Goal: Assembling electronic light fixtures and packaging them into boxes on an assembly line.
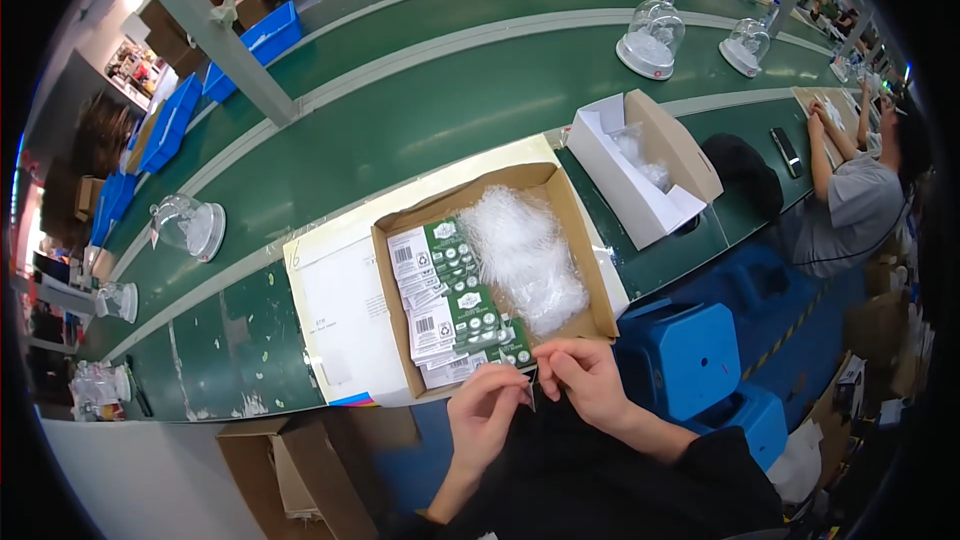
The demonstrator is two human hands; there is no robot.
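Note:
Just past the near edge of an open cardboard tray (386,312), both my hands work close together. My left hand (482,418) is closed in a pinch on a small thin card (531,398), seen almost edge-on. Beside it, my right hand (588,380) also pinches with thumb and forefinger; whatever lies between those fingertips is too small to make out. In the tray's left half lie overlapping stacks of green-and-white printed cards (474,312). A heap of clear, thin plastic strands (525,255) fills its right half.
The tray rests on white sheets (340,325) over a green workbench. An open white box (625,195) with clear plastic inside stands to its right. Clear domes (652,40) sit along the green conveyor (430,90). Blue stools (697,360) and a seated co-worker (858,205) are at right.

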